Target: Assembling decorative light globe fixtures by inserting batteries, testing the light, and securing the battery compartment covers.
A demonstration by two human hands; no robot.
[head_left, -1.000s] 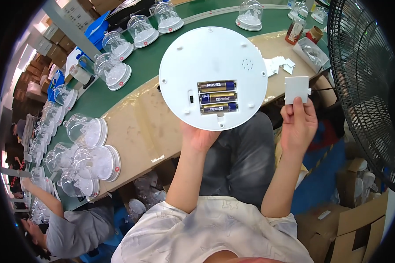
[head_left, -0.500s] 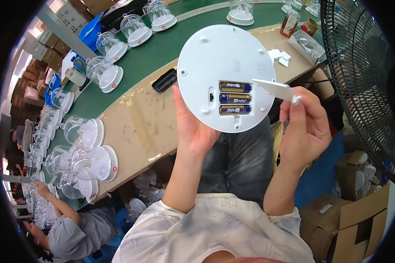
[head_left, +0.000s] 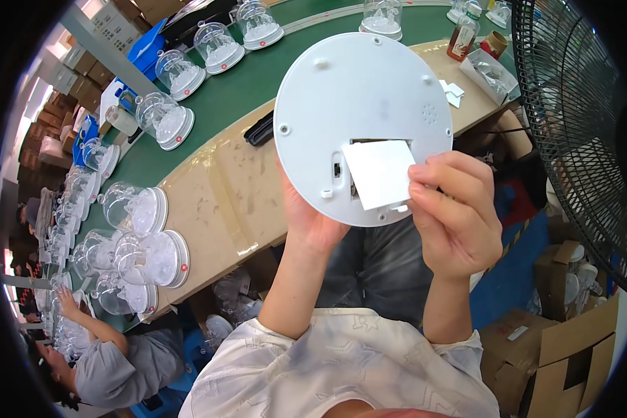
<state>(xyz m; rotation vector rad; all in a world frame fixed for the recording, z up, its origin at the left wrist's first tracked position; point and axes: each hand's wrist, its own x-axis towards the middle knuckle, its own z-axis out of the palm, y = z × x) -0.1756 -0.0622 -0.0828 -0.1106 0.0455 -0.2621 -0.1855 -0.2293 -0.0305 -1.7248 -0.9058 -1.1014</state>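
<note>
My left hand (head_left: 309, 212) grips a round white base (head_left: 348, 90) from below and behind, its underside turned up toward me. The base has screw holes, small feet, a speaker grille and a slide switch (head_left: 337, 169). Between the fingertips of my right hand (head_left: 460, 209) is a square white battery cover (head_left: 381, 174), pinched by its right edge. The cover lies tilted over the battery compartment (head_left: 364, 142), hiding most of it; only its top and left edges show. Whatever lies behind the base is out of sight.
Several clear domes on white bases, one of them a dome (head_left: 153, 258), stand on the table and green belt (head_left: 237, 90). A black tray (head_left: 260, 129), white covers (head_left: 454, 93), a bottle (head_left: 463, 35) and a fan (head_left: 571, 125) are near. A co-worker (head_left: 129, 359) sits at left.
My right hand has brought the battery cover left and down onto the compartment, hiding the batteries that showed before. The base has come slightly closer and lower.
</note>
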